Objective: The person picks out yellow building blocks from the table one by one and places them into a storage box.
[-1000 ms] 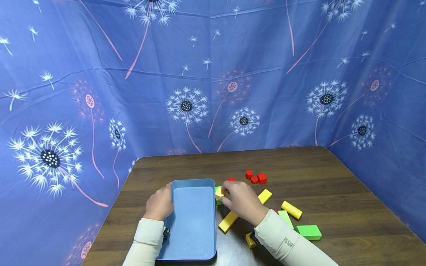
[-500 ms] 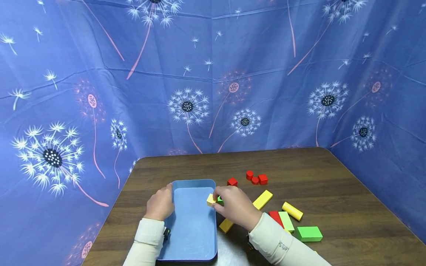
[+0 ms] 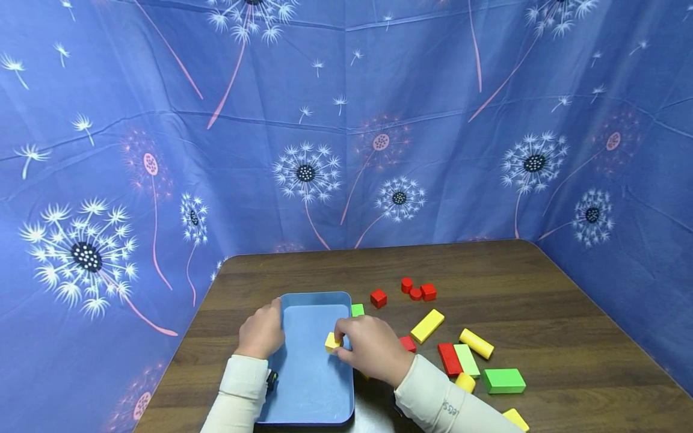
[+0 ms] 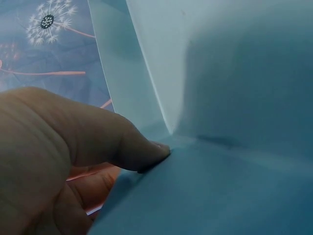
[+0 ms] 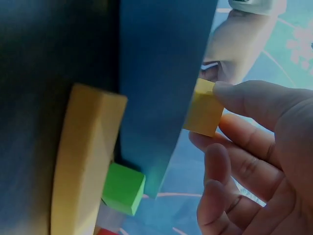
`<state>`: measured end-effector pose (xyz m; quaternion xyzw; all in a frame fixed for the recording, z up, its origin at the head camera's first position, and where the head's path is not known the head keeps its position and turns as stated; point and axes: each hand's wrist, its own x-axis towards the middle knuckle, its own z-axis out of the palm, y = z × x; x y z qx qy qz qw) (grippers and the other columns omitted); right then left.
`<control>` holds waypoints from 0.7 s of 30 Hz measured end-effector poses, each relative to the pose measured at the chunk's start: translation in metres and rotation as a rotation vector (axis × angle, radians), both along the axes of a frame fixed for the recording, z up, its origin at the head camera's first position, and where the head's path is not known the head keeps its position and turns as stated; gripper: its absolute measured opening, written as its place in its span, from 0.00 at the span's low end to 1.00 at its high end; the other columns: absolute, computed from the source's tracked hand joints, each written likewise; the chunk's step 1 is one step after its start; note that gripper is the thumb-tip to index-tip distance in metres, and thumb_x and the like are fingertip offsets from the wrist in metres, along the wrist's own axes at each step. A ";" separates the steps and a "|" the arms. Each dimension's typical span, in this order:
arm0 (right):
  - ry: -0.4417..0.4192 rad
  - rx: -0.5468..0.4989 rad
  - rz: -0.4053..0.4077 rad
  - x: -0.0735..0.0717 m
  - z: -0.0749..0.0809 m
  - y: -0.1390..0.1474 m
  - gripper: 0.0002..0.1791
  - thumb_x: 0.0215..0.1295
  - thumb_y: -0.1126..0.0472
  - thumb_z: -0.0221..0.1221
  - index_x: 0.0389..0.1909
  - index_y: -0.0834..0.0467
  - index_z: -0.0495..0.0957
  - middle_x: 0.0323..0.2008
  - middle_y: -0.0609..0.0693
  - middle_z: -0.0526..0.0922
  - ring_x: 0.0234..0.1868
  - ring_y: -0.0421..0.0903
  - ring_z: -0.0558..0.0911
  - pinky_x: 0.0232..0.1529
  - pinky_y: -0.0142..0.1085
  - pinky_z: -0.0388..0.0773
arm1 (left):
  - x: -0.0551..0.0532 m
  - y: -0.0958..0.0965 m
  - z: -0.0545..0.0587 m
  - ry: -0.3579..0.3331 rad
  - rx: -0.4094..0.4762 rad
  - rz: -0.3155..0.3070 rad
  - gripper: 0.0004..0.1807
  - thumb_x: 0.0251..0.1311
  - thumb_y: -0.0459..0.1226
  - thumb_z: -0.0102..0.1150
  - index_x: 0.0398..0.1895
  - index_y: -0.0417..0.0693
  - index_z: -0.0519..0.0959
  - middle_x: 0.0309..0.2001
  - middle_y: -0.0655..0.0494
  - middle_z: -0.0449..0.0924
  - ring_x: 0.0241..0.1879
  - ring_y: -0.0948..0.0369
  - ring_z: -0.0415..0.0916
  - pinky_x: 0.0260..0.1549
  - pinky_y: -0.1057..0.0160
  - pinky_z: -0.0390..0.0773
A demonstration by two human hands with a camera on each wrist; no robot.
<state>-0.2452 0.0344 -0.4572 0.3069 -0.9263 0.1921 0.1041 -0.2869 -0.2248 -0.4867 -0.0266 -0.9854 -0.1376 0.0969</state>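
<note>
My left hand (image 3: 261,331) grips the left wall of a blue tray (image 3: 308,391). In the left wrist view its thumb (image 4: 132,144) lies on the inside of the wall, with the fingers curled outside. A yellow cube block (image 3: 332,342) is pinched between the thumb and fingers of my right hand (image 3: 373,349), over the right part of the tray. The right wrist view shows this cube (image 5: 204,110) just past the tray wall (image 5: 156,88). Outside that wall are a green block (image 5: 124,188) and a long yellow block (image 5: 80,156), which the right hand mostly hides in the head view.
Several red blocks (image 3: 379,298) lie behind the right hand. To its right are a yellow bar (image 3: 427,326), a yellow cylinder (image 3: 476,343), a red block (image 3: 450,359), a light green block (image 3: 467,361) and a green block (image 3: 504,381). Blue dandelion-print cloth (image 3: 346,150) surrounds the wooden table (image 3: 574,337).
My right hand has carried the yellow cube leftward and nearer, from above the green block beside the tray to over the tray. The left hand has kept its hold on the wall.
</note>
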 end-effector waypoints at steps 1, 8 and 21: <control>0.003 0.004 0.005 0.001 -0.001 -0.001 0.10 0.58 0.51 0.74 0.33 0.46 0.82 0.30 0.40 0.87 0.22 0.33 0.70 0.23 0.28 0.67 | 0.000 0.000 0.000 0.000 0.002 0.001 0.34 0.56 0.28 0.65 0.69 0.34 0.72 0.53 0.36 0.85 0.43 0.39 0.86 0.35 0.38 0.83; 0.001 0.037 0.009 0.003 -0.007 -0.003 0.10 0.58 0.51 0.74 0.32 0.45 0.82 0.28 0.38 0.85 0.21 0.32 0.69 0.22 0.28 0.67 | 0.001 0.002 0.000 0.000 0.015 0.007 0.35 0.56 0.27 0.68 0.70 0.33 0.71 0.54 0.35 0.84 0.44 0.40 0.86 0.37 0.37 0.84; 0.008 0.066 0.011 0.005 -0.015 -0.005 0.09 0.58 0.51 0.73 0.30 0.43 0.81 0.26 0.35 0.85 0.22 0.30 0.70 0.22 0.28 0.68 | 0.002 0.002 0.002 -0.003 0.004 0.011 0.33 0.57 0.28 0.66 0.69 0.34 0.72 0.53 0.36 0.85 0.44 0.40 0.86 0.37 0.37 0.84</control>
